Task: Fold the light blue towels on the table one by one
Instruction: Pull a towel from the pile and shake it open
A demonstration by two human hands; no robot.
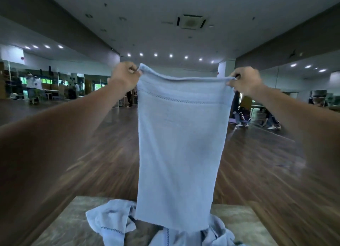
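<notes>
Now we hold up one towel (180, 144).
Fingers of left hand (125, 78), right hand (244, 81) pinch its top corners; towel heap (114, 221) on surface (244, 225), uncountable.

No words, numbers or signs to read. None on the light blue towel (180, 144) hanging from the fingers (134, 70), none on the towel heap (110, 221) far below the fingers, none in the blurry room beyond the fingers.

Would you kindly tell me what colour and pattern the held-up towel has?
The towel is light blue, with a dark dotted band near its top; head view.
</notes>
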